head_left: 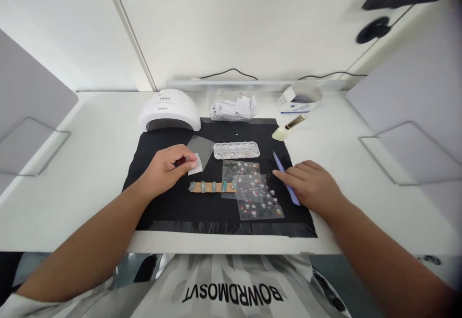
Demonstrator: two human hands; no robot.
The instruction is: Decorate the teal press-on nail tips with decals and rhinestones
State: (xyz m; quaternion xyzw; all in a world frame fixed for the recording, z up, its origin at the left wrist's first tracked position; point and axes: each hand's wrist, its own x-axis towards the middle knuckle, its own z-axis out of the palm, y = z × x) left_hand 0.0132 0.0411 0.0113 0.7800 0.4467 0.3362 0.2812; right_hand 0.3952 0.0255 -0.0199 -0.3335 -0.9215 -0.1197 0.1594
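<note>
Between the thumb and fingers of my left hand (169, 168) is a small white square wipe (195, 165), held over the black mat. Just below it lies a wooden stick (207, 187) bearing several blue-green false nails. My right hand (312, 185) is at the purple tweezers (294, 196), its outstretched finger crossing over them and its other fingers curled; the thumb is hidden. Two clear sticker sheets (258, 207) with small red and white figures overlap between my hands, partly beside the stick. A clear case (236, 150) of small decorations lies above them.
A white nail lamp (169, 108) stands at the back left of the black mat (166, 217). Behind the case is a clear box (233, 108) of white packets. An open carton (299, 99) and a pale bottle with gold cap (288, 128) are at the back right. A translucent sheet (204, 147) lies near my left hand.
</note>
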